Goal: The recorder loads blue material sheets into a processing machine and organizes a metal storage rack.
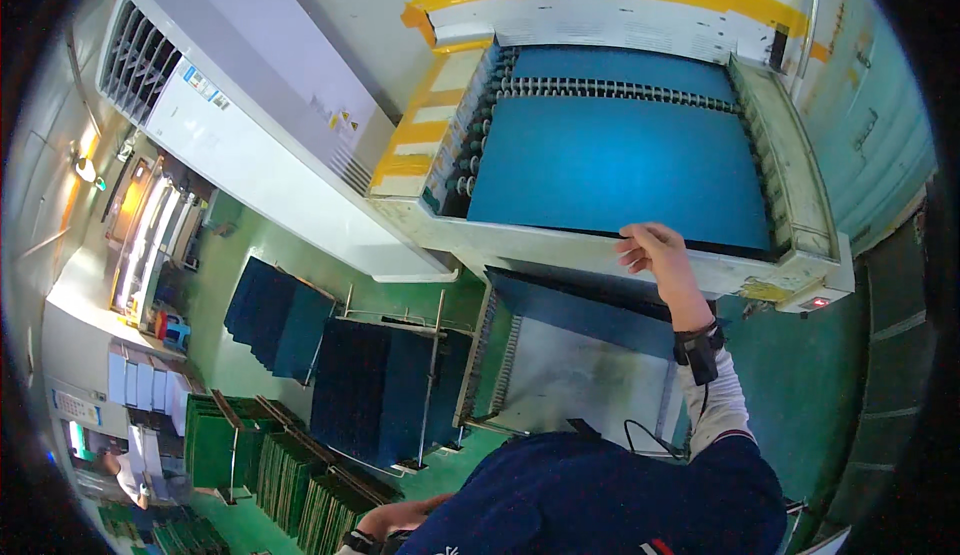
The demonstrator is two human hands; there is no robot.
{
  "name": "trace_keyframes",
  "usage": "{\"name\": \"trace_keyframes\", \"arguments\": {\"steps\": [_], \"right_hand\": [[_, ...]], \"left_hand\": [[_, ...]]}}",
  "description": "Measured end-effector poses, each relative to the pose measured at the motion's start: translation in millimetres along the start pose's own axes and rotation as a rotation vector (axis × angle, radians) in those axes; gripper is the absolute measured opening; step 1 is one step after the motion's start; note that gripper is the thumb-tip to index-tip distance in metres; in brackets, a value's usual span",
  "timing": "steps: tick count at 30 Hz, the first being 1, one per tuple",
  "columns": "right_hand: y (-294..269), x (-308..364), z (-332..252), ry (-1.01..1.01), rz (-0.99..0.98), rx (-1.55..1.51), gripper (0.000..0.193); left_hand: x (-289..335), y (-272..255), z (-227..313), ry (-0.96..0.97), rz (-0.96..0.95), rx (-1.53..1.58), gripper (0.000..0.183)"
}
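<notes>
A large blue panel (620,170) lies flat on the rollers of a conveyor machine (455,210), its near edge close to the front lip. Over that lip is my right hand (655,250), loosely bent with the fingers apart and nothing visible in it; I cannot tell whether a fingertip touches the panel. Behind a row of rollers (620,90) a second blue panel (620,67) shows. Below, a rack (585,375) holds dark blue panels (590,317) leaning at its far side. My left hand (415,515) is low beside my body, its fingers mostly hidden.
To the left stand racks of dark blue panels (350,390) and green panels (215,450). A tall white air-conditioner-like cabinet (270,155) flanks the machine. Dark panelling (895,355) runs along the right. Another person (130,475) is far off at lower left.
</notes>
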State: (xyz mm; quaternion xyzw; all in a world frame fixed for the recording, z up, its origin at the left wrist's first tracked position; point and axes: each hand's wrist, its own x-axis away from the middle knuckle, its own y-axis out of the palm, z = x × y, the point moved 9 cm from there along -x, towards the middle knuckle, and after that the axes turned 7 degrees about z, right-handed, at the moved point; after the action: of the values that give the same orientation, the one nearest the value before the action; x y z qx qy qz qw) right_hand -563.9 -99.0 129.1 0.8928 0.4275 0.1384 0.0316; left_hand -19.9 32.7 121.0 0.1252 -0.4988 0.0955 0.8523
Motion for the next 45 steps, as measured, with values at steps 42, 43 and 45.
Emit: {"name": "trace_keyframes", "arguments": {"steps": [42, 43, 45], "right_hand": [[7, -75, -39, -0.851, 0.312, 1.190, 0.042], [7, -74, -41, -0.853, 0.311, 1.194, 0.042], [7, -75, -43, -0.860, 0.311, 1.198, 0.042]], "left_hand": [[-37, 10, -25, 0.087, 0.171, 0.164, 0.047], [-38, 10, -25, 0.096, 0.180, 0.173, 0.046], [-39, 9, -24, 0.108, 0.194, 0.180, 0.046]]}}
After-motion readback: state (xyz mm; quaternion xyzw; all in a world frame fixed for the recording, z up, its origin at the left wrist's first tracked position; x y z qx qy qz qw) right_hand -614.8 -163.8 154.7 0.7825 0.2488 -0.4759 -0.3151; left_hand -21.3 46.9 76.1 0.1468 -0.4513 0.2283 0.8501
